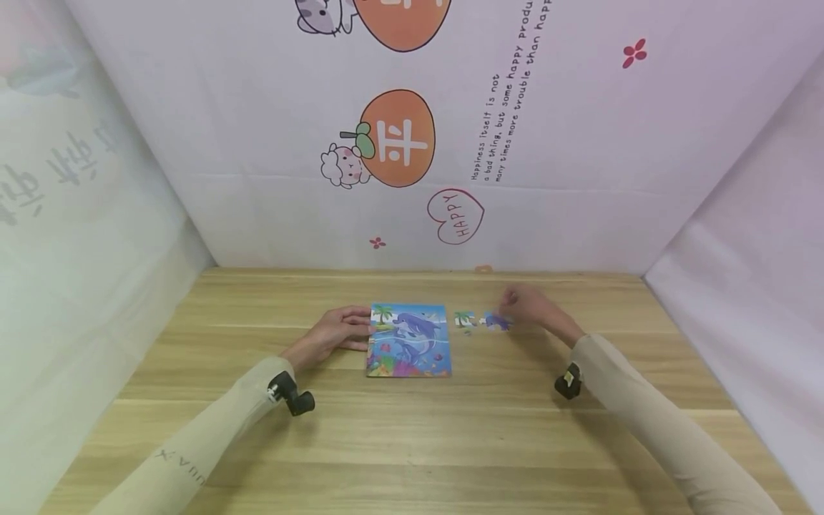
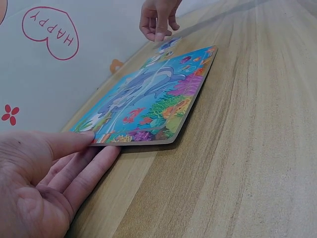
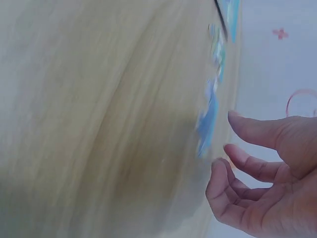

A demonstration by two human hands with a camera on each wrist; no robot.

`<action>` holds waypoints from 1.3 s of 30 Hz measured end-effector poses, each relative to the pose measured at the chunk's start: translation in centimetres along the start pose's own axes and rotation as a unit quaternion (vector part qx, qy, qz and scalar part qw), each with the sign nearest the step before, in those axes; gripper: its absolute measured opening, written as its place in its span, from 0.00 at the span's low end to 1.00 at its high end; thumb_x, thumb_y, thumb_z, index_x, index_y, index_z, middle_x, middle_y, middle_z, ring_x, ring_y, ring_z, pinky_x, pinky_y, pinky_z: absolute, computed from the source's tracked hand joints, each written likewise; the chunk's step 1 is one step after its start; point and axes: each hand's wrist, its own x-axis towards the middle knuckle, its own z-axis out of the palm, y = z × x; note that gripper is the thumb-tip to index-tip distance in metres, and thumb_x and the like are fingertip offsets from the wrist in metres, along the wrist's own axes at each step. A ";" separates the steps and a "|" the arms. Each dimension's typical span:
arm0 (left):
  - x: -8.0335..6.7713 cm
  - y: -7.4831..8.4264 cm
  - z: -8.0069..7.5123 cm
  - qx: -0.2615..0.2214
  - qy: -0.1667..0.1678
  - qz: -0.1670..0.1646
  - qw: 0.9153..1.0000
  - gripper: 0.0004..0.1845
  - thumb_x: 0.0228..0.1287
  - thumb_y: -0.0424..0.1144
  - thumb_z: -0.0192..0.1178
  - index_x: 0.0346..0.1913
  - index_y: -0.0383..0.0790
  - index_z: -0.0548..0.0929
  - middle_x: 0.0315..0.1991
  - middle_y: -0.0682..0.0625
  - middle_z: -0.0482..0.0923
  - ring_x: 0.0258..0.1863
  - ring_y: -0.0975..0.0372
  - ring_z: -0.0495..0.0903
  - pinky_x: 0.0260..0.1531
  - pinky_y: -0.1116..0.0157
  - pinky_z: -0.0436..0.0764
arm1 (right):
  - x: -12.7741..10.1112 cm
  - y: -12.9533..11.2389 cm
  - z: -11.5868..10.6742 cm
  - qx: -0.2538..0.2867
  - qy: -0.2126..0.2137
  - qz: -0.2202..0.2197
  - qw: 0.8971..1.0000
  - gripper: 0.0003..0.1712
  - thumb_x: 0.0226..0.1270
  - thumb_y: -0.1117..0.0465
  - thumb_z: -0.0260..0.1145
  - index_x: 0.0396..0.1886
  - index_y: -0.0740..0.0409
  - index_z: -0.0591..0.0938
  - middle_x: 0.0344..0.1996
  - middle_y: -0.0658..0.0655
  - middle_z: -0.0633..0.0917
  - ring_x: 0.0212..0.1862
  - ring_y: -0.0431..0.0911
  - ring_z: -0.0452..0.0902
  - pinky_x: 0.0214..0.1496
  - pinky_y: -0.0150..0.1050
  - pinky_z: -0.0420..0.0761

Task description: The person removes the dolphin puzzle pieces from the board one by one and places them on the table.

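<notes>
- Head view: the puzzle board [image 1: 408, 340] lies flat at mid-desk [image 1: 412, 443]. The left hand [image 1: 335, 335] rests against its left edge with straight fingers; the right hand [image 1: 531, 306] hovers, released, just beside the loose pieces [image 1: 483, 320] to the board's right.
- Left wrist view: flat fingers [image 2: 84, 171] touch the thin, round-cornered board [image 2: 153, 99], printed with a dolphin and coral, on pale wood grain.
- Right wrist view (blurred): relaxed fingers [image 3: 247, 163] near blue pieces [image 3: 208, 121], grasping nothing; a patterned cloth wall [image 3: 277, 59] lies behind.
</notes>
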 end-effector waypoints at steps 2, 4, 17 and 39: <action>-0.1 0.1 0.0 -0.001 0.003 -0.001 1.000 0.29 0.64 0.30 0.63 0.68 0.39 0.70 0.59 0.37 0.74 0.44 0.57 0.86 0.47 0.58 0.89 | -0.1 -1.1 0.2 -0.017 0.011 -0.010 1.000 0.11 0.65 0.59 0.67 0.36 0.64 0.79 0.31 0.60 0.84 0.33 0.46 0.78 0.34 0.36 0.83; -0.2 0.2 0.1 -0.003 0.007 0.000 1.000 0.29 0.64 0.30 0.63 0.68 0.39 0.70 0.58 0.38 0.75 0.44 0.57 0.86 0.46 0.58 0.89 | 0.0 -2.4 0.5 -0.033 0.020 -0.028 0.999 0.10 0.64 0.59 0.68 0.34 0.62 0.80 0.29 0.58 0.83 0.32 0.46 0.77 0.35 0.38 0.82; -0.4 0.3 0.2 0.000 0.009 -0.002 1.000 0.29 0.64 0.29 0.63 0.67 0.39 0.70 0.55 0.40 0.76 0.44 0.59 0.85 0.47 0.58 0.89 | 1.5 -7.6 4.8 -0.018 0.020 -0.127 0.991 0.33 0.54 0.63 0.76 0.57 0.70 0.73 0.50 0.70 0.78 0.52 0.58 0.74 0.54 0.51 0.83; -0.1 0.1 0.3 0.012 0.006 0.006 1.000 0.29 0.64 0.31 0.63 0.68 0.39 0.70 0.56 0.40 0.77 0.46 0.58 0.85 0.47 0.59 0.89 | 2.4 -10.3 5.9 -0.082 -0.067 -0.104 0.989 0.33 0.48 0.58 0.80 0.51 0.64 0.73 0.52 0.65 0.75 0.57 0.59 0.70 0.64 0.54 0.78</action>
